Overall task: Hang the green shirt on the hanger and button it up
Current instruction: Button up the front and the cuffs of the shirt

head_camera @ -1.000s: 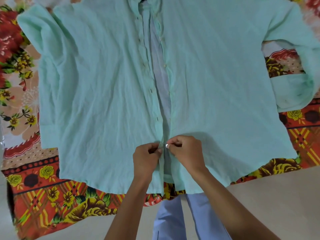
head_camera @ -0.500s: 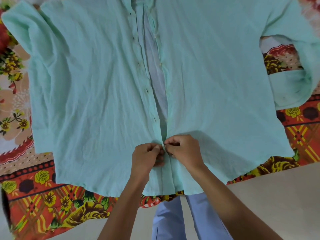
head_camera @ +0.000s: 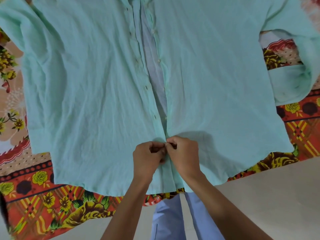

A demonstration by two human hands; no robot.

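Thin, matt, creased cloth
The green shirt [head_camera: 97, 94] is light woven cotton-like fabric; the floral sheet [head_camera: 45, 201] under it is printed matt cloth.

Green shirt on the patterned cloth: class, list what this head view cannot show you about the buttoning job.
- Button being worked: hidden in the head view by the left hand and right hand, pinching the green shirt.
- Collar and any hanger: cut off by the top edge.
- Right sleeve's far end: cut off at the right edge.

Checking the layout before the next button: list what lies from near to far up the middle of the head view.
Blue trousers → shirt hem → left hand and right hand pinching the plackets together → open shirt front gap, unbuttoned, running to the top edge.
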